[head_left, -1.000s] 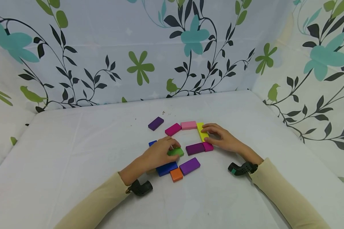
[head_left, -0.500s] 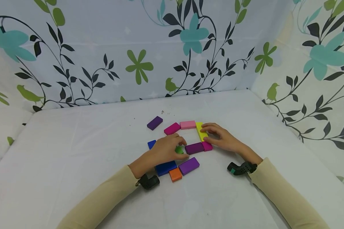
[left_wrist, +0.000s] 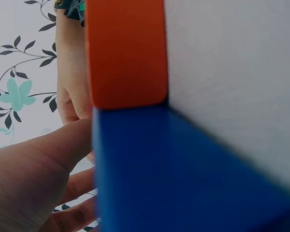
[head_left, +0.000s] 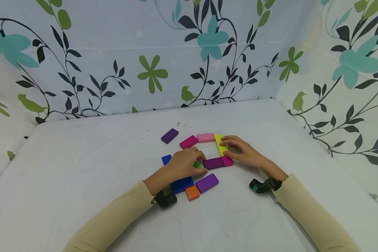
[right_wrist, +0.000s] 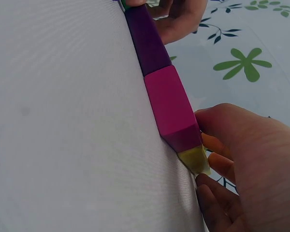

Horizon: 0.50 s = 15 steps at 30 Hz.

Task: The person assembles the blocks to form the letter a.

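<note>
My left hand (head_left: 186, 162) curls over a green block (head_left: 197, 164), mostly hidden beneath it. Its thumb and fingertips straddle the joint where green meets a dark purple block (head_left: 213, 163); the right wrist view shows the thumb at that purple end (right_wrist: 147, 41). A small magenta block (right_wrist: 171, 104) continues the line at the right. My right hand (head_left: 244, 152) pinches a yellow block (head_left: 219, 145), fingers at its far part and thumb at its near end beside the magenta. In the left wrist view a blue block (left_wrist: 135, 169) and an orange block (left_wrist: 128, 53) loom close.
Beyond the hands lie a pink block (head_left: 205, 137), a longer magenta block (head_left: 189, 141) and a purple block (head_left: 169, 135) set apart. A violet block (head_left: 207, 183) lies nearer, touching the orange one. A small blue piece (head_left: 166, 159) shows left of my left hand.
My left hand has slid right along the green block to its joint with the dark purple block, covering more of the green. The right hand has stayed on the yellow block.
</note>
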Available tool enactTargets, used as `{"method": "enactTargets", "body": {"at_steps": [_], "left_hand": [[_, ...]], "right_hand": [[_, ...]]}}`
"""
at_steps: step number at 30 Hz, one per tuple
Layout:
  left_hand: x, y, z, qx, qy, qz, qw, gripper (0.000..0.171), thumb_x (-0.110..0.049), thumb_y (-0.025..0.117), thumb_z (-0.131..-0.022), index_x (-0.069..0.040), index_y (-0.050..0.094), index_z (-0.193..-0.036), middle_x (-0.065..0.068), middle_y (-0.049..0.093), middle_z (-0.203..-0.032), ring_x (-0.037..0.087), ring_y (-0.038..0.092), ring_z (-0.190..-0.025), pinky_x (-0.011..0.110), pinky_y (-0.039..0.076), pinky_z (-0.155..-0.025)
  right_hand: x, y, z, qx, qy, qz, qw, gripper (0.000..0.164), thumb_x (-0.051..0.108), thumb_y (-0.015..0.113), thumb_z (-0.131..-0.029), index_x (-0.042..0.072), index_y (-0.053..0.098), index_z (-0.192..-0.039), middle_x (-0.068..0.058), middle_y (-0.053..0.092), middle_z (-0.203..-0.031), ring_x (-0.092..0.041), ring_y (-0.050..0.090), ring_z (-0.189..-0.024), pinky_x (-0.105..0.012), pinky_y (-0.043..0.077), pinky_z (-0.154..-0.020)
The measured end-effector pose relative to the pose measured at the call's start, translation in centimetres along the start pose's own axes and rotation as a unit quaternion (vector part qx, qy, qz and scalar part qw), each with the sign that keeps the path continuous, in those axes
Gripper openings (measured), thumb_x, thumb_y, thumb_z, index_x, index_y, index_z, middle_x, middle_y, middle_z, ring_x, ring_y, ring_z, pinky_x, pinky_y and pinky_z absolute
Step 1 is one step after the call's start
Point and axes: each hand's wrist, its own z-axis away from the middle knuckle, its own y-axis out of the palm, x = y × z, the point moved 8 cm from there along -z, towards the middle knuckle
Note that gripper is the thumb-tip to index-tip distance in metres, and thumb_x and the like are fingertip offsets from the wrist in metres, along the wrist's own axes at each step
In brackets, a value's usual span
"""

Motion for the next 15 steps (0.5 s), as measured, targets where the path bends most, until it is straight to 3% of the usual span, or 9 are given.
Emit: {"method": "enactTargets", "body": {"at_steps": [8,12,15], "left_hand": [[0.6,0.1,0.3,0.009,-0.016,0.012,0.9998,0.039,-0.038,0.073,-0.086,-0.013,0.067,-0.115,0.003,0.063,-0.103,0.015,0.059,-0.093,0.03,0.051,-0.078],[1.2,-0.4,1.2,0.006,-0.038,0.028,0.9989,0.041,-0.039,0.074,-0.085,-0.013,0.066,-0.117,0.004,0.063,-0.108,0.018,0.059,-0.099,0.039,0.048,-0.089],[1.5,-0.9,2.0,-0.001,-0.048,0.032,0.9983,0.04,-0.038,0.074,-0.084,-0.013,0.066,-0.115,0.004,0.063,-0.109,0.018,0.059,-0.099,0.042,0.046,-0.09]], "right_hand": [[-0.1,0.1,0.0,-0.002,0.0,0.005,1.0,0.033,0.006,0.064,-0.093,0.001,0.059,-0.126,-0.018,0.044,-0.143,-0.035,0.04,-0.135,-0.046,0.033,-0.11],[0.0,0.1,0.0,-0.002,0.0,0.008,1.0,0.033,0.006,0.063,-0.094,0.0,0.059,-0.126,-0.018,0.044,-0.143,-0.035,0.041,-0.134,-0.047,0.033,-0.11],[-0.1,0.1,0.0,-0.002,0.001,0.01,1.0,0.033,0.006,0.063,-0.094,0.0,0.059,-0.126,-0.018,0.044,-0.143,-0.035,0.041,-0.134,-0.047,0.033,-0.109]]}}
